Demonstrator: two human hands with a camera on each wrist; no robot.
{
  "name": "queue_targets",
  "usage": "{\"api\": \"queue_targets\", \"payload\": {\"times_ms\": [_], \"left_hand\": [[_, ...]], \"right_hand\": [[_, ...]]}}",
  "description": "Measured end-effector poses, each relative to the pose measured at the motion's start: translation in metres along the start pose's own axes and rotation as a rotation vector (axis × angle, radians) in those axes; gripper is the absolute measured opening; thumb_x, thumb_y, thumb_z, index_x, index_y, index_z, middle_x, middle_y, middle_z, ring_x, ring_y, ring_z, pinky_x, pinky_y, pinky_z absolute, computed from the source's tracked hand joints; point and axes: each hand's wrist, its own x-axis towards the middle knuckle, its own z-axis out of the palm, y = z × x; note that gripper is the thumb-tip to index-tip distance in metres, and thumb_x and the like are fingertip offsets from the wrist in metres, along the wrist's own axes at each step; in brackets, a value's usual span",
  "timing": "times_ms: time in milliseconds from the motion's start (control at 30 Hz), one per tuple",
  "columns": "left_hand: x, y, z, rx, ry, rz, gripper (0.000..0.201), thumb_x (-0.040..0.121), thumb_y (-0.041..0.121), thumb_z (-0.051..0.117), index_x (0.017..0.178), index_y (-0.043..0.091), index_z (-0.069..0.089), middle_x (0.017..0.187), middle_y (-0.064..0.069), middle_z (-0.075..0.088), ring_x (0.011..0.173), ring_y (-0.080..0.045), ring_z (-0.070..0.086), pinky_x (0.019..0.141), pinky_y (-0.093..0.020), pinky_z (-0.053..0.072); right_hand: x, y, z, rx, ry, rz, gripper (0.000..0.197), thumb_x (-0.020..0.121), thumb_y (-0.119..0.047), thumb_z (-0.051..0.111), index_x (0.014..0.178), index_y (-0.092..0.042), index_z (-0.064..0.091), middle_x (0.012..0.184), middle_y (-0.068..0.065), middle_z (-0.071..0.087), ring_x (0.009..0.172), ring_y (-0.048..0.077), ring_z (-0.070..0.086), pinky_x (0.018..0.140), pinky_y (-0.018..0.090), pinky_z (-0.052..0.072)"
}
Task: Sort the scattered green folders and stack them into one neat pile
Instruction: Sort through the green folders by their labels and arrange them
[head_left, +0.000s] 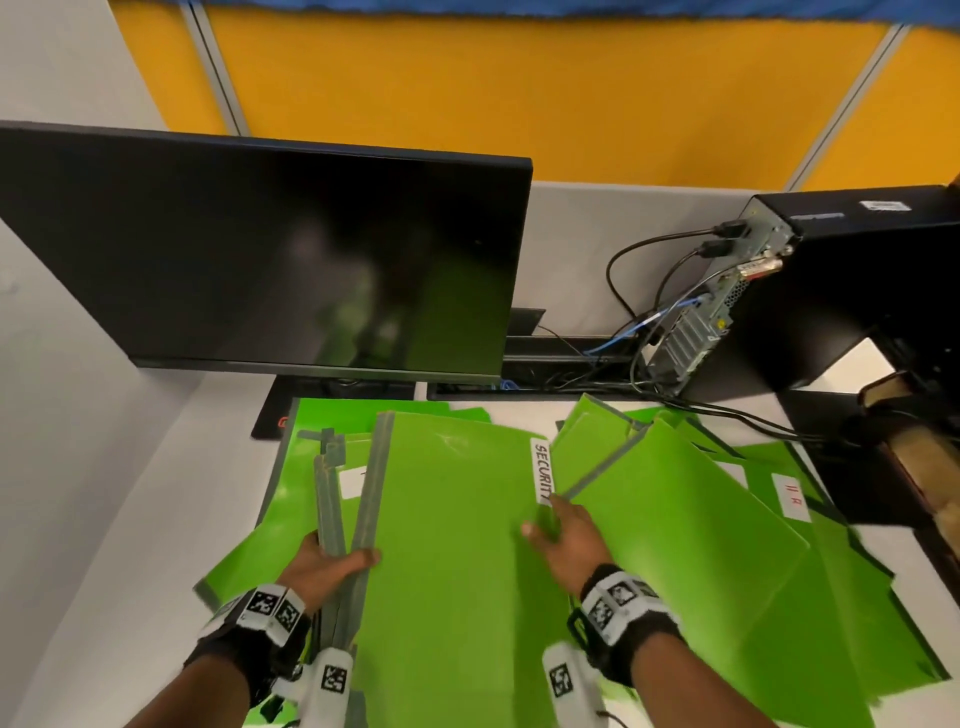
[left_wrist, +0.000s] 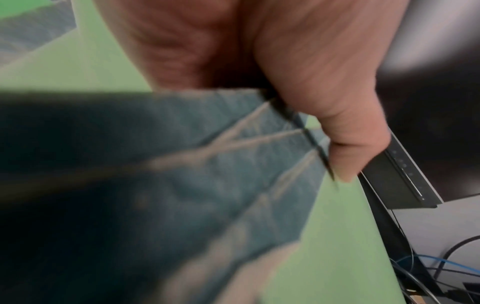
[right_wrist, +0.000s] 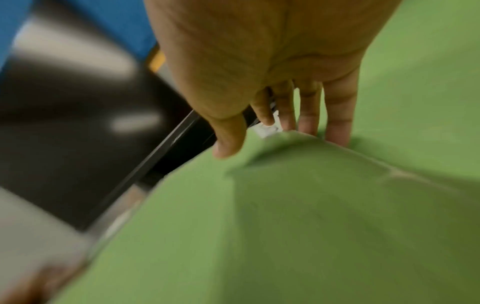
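The green folder labelled SECURITY sits in the middle of the near desk, held between both hands and lifted a little above the folders under it. The left hand curls round the grey spines at its left edge, thumb on top and fingers beneath; the left wrist view shows several spines fanned apart under the thumb, so more than one folder seems to be in that grip. The right hand pinches the folder's right edge just below the white label, thumb on the top face and the straighter fingers tucked behind the edge. To the left lies another folder with a white tag, flat on the desk; to the right the loose folders overlap at odd angles, one marked in red, reaching towards the right edge. Beyond them stand a dark monitor, a black computer case and a tangle of cables. The likely trouble, as I judge it, is the fanned spines: if the left grip loosens, the bundle may splay and slip, undoing the alignment. The right-hand pinch sits on one edge only, so the cover could bow or swing open. Dragging the bundle across the right-hand heap could also push those sheets towards the desk edge or the cables.
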Motion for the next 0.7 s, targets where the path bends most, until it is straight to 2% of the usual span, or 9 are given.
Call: {"api": "queue_targets", "payload": {"times_ms": [67,133,233,300,433,500,567,633,700], "left_hand": [[0.003,-0.003,0.000,-0.079,-0.001,0.013,0.127,0.031,0.065,0.078,0.136,0.007,0.036,0.126,-0.013,0.055,0.106,-0.027,0.053,0.099,-0.040,0.042],[0.005,-0.006,0.000,-0.135,0.006,0.017,0.131,0.029,0.071,0.075,0.137,0.008,0.037,0.131,-0.013,0.053,0.111,-0.028,0.053,0.104,-0.043,0.038],[0.003,-0.005,0.003,-0.094,0.008,0.025,0.136,0.025,0.070,0.075,0.138,0.006,0.034,0.132,-0.015,0.051,0.118,-0.031,0.050,0.105,-0.045,0.036],[0.004,-0.005,0.005,-0.057,0.019,0.016,0.141,0.019,0.068,0.076,0.137,0.004,0.032,0.124,-0.015,0.051,0.112,-0.031,0.050,0.102,-0.045,0.038],[0.007,-0.007,0.004,-0.093,0.023,-0.016,0.132,0.029,0.068,0.078,0.138,0.006,0.035,0.129,-0.018,0.054,0.114,-0.035,0.053,0.103,-0.052,0.039],[0.008,-0.008,0.005,-0.083,0.053,-0.012,0.134,0.025,0.069,0.074,0.136,0.003,0.037,0.126,-0.020,0.055,0.111,-0.036,0.054,0.102,-0.051,0.040],[0.008,-0.005,0.007,-0.012,0.072,-0.001,0.135,0.023,0.069,0.071,0.133,-0.002,0.038,0.122,-0.022,0.055,0.106,-0.035,0.054,0.099,-0.047,0.042],[0.008,-0.003,0.008,0.036,0.071,-0.008,0.130,0.029,0.066,0.071,0.133,-0.004,0.037,0.120,-0.023,0.054,0.102,-0.033,0.052,0.097,-0.045,0.041],[0.007,-0.001,0.010,0.062,0.067,-0.018,0.124,0.037,0.062,0.072,0.134,-0.006,0.035,0.120,-0.023,0.053,0.102,-0.032,0.050,0.098,-0.045,0.040]], "right_hand": [[0.000,-0.001,0.012,-0.038,-0.016,-0.017,0.079,0.078,-0.029,0.073,0.144,-0.016,0.031,0.139,0.001,0.033,0.125,0.021,0.042,0.109,0.028,0.033],[-0.003,-0.002,0.017,-0.003,-0.044,-0.050,0.083,0.076,-0.019,0.075,0.145,-0.021,0.029,0.143,-0.004,0.025,0.130,0.017,0.035,0.112,0.021,0.025],[-0.006,0.000,0.021,-0.039,-0.067,-0.100,0.079,0.079,-0.015,0.071,0.146,-0.023,0.029,0.148,-0.006,0.019,0.134,0.018,0.026,0.112,0.020,0.021],[-0.007,0.002,0.022,-0.032,-0.086,-0.134,0.076,0.081,-0.013,0.069,0.146,-0.025,0.030,0.151,-0.010,0.015,0.137,0.017,0.020,0.113,0.020,0.019],[-0.006,0.016,0.014,0.014,-0.148,-0.205,0.073,0.083,-0.012,0.068,0.145,-0.029,0.033,0.155,-0.016,0.009,0.143,0.009,0.011,0.112,0.015,0.010],[-0.006,0.021,0.006,-0.010,-0.211,-0.258,0.073,0.083,-0.016,0.067,0.144,-0.033,0.032,0.152,-0.023,0.007,0.140,0.001,0.010,0.110,0.014,0.009],[-0.004,0.028,-0.009,-0.052,-0.271,-0.302,0.071,0.083,-0.028,0.067,0.144,-0.036,0.031,0.147,-0.028,0.008,0.135,-0.005,0.011,0.112,0.017,0.010],[0.006,0.044,-0.037,-0.132,-0.135,-0.275,0.068,0.084,-0.040,0.063,0.144,-0.036,0.030,0.151,-0.021,0.017,0.141,0.003,0.017,0.115,0.023,0.014],[0.019,0.077,-0.077,-0.252,0.151,-0.078,0.070,0.084,-0.047,0.060,0.145,-0.030,0.030,0.155,-0.005,0.023,0.142,0.017,0.023,0.116,0.031,0.021]]}}
